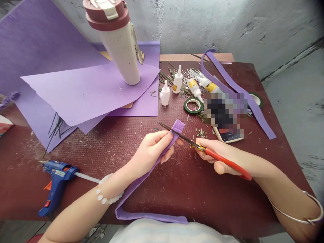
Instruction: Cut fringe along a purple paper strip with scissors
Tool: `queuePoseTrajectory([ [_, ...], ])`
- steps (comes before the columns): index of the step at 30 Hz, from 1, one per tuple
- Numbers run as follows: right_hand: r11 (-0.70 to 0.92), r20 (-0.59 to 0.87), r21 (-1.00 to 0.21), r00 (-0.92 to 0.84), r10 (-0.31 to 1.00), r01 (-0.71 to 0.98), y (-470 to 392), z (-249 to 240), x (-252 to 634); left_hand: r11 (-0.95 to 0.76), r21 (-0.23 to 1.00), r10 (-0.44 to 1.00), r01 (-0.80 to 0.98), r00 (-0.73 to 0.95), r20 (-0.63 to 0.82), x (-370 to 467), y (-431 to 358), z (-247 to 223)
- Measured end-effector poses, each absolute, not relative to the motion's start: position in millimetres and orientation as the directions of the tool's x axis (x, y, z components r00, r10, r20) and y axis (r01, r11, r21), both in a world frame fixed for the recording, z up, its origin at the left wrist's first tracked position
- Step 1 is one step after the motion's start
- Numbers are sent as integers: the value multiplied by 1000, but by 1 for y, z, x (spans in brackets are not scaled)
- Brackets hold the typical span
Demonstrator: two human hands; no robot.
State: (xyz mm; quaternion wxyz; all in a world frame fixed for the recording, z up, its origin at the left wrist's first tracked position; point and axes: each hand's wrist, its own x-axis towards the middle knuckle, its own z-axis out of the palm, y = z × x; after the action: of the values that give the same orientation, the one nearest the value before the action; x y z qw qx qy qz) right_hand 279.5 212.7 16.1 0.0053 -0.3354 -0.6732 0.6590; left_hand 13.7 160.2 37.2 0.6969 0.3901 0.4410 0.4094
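Note:
My left hand pinches a long purple paper strip near its far end, where several crosswise lines show. From there the strip runs under my wrist and bends along the table's front edge. Red-handled scissors are gripped in my right hand. Their dark blades lie across the strip just beyond my left fingertips; whether they are cutting into it I cannot tell. Near my right hand are a partly blurred phone and small green wire scraps.
Purple sheets lie at the left under a white tumbler. A blue glue gun rests by my left forearm. Small glue bottles, green tape, wire stems and another purple strip fill the back right, before a wall.

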Motion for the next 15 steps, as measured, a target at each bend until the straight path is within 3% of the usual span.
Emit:
queuePoseTrajectory([
  [8,-226,-418,-908,-810,411,353,206,8,277,357,912,914,-201,274,-298,12,159,37],
  [15,-218,-409,-912,-818,405,347,209,6,279,356,910,913,-213,289,-290,11,158,37],
])
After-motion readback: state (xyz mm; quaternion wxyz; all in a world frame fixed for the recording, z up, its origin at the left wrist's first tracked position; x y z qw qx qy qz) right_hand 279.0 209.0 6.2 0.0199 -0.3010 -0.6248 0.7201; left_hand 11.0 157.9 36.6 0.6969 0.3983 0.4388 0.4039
